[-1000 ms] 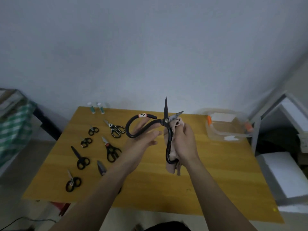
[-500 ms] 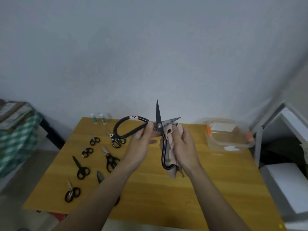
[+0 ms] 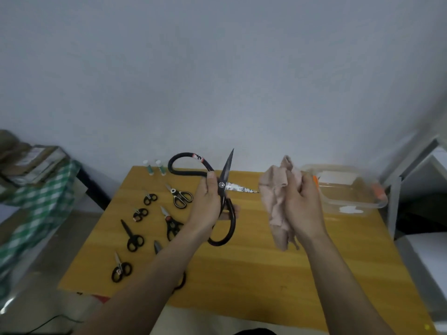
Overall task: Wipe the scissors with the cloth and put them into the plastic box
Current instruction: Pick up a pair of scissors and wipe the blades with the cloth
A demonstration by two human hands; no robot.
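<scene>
Here, L hand (image 3: 210, 204) gripped open black scissors (image 3: 223, 189) at pivot; lower blade pointed right toward bunched pink cloth (image 3: 278, 189) clenched in R hand (image 3: 302, 201). Plastic box (image 3: 348, 189) lay beyond, nearer R hand.

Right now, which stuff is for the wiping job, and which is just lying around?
For the job:
- big scissors, open, in the left hand
- cloth, bunched in the right hand
- plastic box, at the table's far right
- small scissors waiting on the table

Just lying about:
- two little tubes
- checked cloth beside the table
</scene>
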